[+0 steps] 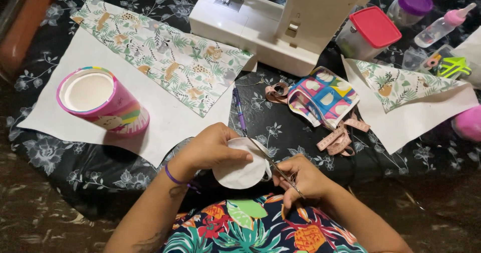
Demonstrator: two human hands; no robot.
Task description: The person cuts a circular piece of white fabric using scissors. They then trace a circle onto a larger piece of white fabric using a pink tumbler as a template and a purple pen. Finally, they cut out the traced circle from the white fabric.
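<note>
My left hand (210, 148) pinches a round white fabric piece (241, 174) at the table's near edge, thumb on top. My right hand (300, 179) grips a pair of scissors (273, 165) whose blades lie across the right edge of the white circle. Just beyond my hands a purple pen (239, 108) lies on the dark floral tablecloth (280, 122).
A pink cylindrical tin (100, 101) stands on white fabric (165, 117) at left, beside leaf-print fabric (165, 52). A white sewing machine (280, 17) stands at the back. A colourful patchwork pouch (323, 96), a tape measure (340, 138), a red-lidded container (368, 32) and more fabric (411, 102) lie right.
</note>
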